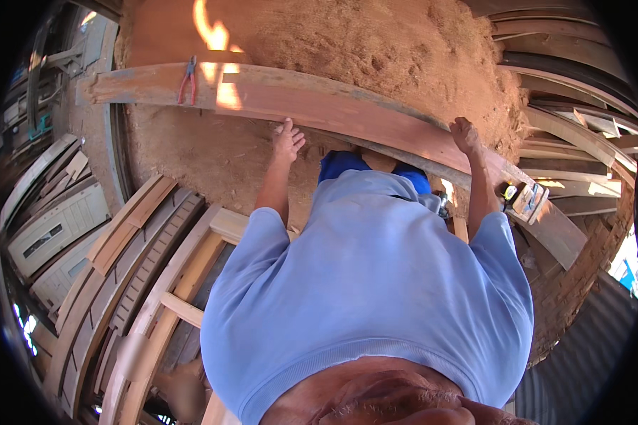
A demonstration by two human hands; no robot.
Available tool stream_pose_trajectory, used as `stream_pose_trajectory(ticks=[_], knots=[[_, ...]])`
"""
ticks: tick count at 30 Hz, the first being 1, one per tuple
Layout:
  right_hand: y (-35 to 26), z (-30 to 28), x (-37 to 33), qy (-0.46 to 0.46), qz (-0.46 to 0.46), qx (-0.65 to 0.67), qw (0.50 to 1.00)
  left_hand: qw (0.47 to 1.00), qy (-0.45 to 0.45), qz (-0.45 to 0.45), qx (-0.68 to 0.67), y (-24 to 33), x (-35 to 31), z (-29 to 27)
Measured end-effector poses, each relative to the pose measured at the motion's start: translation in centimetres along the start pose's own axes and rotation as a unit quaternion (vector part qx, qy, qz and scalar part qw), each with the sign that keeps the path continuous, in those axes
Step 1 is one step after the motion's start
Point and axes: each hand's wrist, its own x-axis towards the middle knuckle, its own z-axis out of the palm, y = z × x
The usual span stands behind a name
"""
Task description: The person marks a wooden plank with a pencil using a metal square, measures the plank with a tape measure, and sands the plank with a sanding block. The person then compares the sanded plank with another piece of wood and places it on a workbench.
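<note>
A long reddish-brown board lies across a longer, weathered plank in front of me. My left hand is just off the board's near edge, palm side partly turned up, its fingers loosely bent and apart with nothing visible in them. Over the board's right part, my right hand is closed; whatever its fingers hold, if anything, is hidden. Red-handled pliers rest on the plank toward its left end. Near the right end sit a small yellow and black tape measure and a wooden block-like tool.
Reddish, uneven dirt ground stretches beyond the plank. Stacked boards stand at the right. Frames and timbers crowd the lower left, with a pale panelled door farther left. Corrugated sheet lies at lower right.
</note>
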Motion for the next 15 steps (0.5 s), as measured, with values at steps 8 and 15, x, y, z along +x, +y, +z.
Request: stream_pose_trajectory(ticks=[8,15], knots=[[-7.2,2.8,-3.0,-0.007,-0.157,-0.125,0.98,0.976,0.172,0.078,0.104,5.1,-0.9,3.2],[-9.3,2.1,-1.2,-0.112,-0.085,-0.122,0.983,0.913,0.36,-0.02,0.192,10.6,4.6,9.9]])
